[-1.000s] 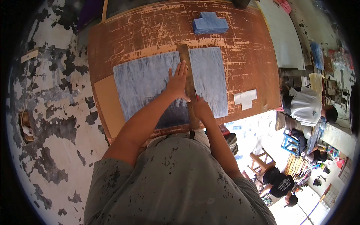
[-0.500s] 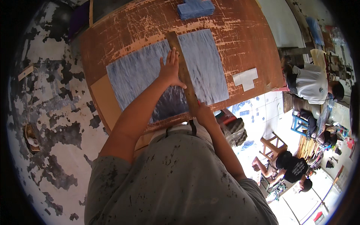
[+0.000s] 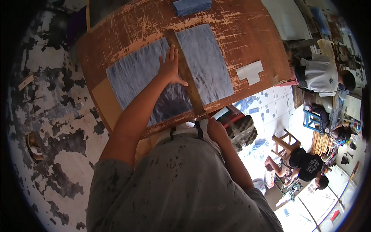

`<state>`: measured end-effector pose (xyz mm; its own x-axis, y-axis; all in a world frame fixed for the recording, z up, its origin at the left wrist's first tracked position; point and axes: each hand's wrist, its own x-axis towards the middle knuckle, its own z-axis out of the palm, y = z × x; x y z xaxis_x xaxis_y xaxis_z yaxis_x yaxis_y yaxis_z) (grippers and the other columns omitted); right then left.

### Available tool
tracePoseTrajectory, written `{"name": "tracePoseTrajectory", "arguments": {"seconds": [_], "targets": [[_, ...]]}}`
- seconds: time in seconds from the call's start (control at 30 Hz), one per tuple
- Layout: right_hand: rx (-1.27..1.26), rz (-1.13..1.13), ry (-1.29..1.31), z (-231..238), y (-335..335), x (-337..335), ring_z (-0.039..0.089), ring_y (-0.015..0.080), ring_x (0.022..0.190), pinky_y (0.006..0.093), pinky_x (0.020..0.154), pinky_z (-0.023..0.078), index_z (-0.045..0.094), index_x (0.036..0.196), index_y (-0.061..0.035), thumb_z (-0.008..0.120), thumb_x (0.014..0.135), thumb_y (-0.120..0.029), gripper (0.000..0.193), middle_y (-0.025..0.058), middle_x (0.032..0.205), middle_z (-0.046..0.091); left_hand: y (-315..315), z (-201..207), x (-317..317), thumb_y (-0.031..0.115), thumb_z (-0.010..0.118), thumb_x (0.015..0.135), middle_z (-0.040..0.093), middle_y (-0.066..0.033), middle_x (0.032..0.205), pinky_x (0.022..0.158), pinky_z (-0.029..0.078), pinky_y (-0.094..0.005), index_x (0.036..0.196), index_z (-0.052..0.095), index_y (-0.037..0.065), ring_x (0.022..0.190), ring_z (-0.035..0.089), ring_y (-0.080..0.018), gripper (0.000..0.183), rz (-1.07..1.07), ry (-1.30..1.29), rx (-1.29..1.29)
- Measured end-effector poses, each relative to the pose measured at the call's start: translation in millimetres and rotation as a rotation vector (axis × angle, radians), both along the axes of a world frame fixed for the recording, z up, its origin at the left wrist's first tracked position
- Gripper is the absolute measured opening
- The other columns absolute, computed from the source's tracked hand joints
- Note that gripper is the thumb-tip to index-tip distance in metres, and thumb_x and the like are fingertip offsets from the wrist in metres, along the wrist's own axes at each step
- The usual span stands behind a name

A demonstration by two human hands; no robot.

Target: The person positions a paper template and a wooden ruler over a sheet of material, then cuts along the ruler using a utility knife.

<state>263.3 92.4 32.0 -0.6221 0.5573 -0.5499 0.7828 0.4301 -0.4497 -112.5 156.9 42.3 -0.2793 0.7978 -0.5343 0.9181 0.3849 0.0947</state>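
Left hand [image 3: 169, 72]: spread wide, thumb down on the ruler [image 3: 185, 70]!
Right hand [image 3: 217, 130]: wrapped round a red tool [image 3: 209, 117].
Blue sheet [image 3: 205, 63]: lay beneath the ruler, on the surface [image 3: 251, 36].
Black shirt [image 3: 311, 165]: carried pale, unreadable lettering.

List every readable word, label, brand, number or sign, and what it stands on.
No text can be read.
Black cloth shirt on a seated co-worker: white print, too small.
Dark-spotted grey cloth shirt on the wearer: faint mark, illegible.
Long, straight brown strip: no lettering made out.
Rectangular blue-grey streaked sheet: no lettering made out.
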Motion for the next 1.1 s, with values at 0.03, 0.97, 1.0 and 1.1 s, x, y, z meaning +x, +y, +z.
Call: {"name": "tracePoseTrajectory", "arguments": {"seconds": [0.03, 0.97, 1.0, 1.1], "targets": [[0.018, 0.066, 0.025, 8.6, 1.5, 8.0, 0.069, 0.0555, 0.088, 0.0597, 0.079, 0.057, 0.06, 0.107, 0.0073, 0.052, 0.108, -0.023, 0.031, 0.0322, 0.097, 0.071, -2.5, -0.4, -0.2, 0.084, 0.091, 0.05, -0.019, -0.0171, 0.177, 0.129, 0.015, -0.0724, 0.17, -0.011, 0.004, 0.165, -0.007, -0.0385, 0.176, -0.001, 0.002, 0.004], [0.401, -0.354, 0.106, 11.6, 192.1, -63.8, 0.073, 0.0469, 0.096, 0.0534, 0.082, 0.057, 0.073, 0.103, 0.0067, 0.08, 0.089, -0.035, 0.045, 0.029, 0.093, 0.072, -59.3, -43.6, 7.6, 0.089, 0.063, 0.08, 0.004, -0.0171, 0.179, 0.132, 0.008, -0.0666, 0.171, 0.008, 0.004, 0.166, 0.003, -0.034, 0.137, -0.051, 0.029, 0.532], [0.412, -0.366, 0.112, 15.7, 190.3, -65.3, 0.073, 0.047, 0.095, 0.0529, 0.082, 0.057, 0.072, 0.103, 0.0067, 0.08, 0.089, -0.034, 0.043, 0.0294, 0.094, 0.072, -59.6, -43.3, 7.2, 0.089, 0.062, 0.08, 0.005, -0.0175, 0.178, 0.132, 0.009, -0.0668, 0.171, 0.008, 0.004, 0.166, 0.004, -0.0342, 0.136, -0.043, 0.035, 0.516], [0.43, -0.332, 0.1, 31.1, 186.6, -63.6, 0.073, 0.047, 0.094, 0.0526, 0.082, 0.057, 0.073, 0.104, 0.0058, 0.08, 0.09, -0.032, 0.041, 0.0283, 0.092, 0.072, -58.8, -43.0, 7.5, 0.089, 0.061, 0.082, 0.006, -0.0179, 0.178, 0.132, 0.009, -0.0663, 0.171, 0.01, 0.003, 0.166, 0.005, -0.0342, 0.133, -0.047, 0.033, 0.535]]}}
